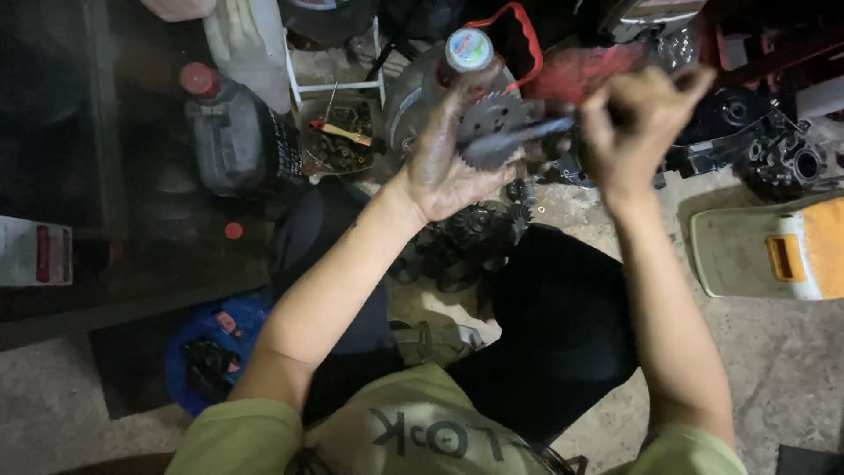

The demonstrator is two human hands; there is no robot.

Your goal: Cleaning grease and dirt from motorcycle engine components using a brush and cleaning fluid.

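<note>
Gear cluster gripped in greasy left hand; right hand fisted beside it, blurred.

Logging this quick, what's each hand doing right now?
Left hand: closed on gears.
Right hand: fisted, blurred; contents cannot be told.

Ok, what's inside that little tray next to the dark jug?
The tray holds a heap of small dark metal parts with a wooden-handled brush lying on top. Whatever sits beneath the heap is covered.
</note>
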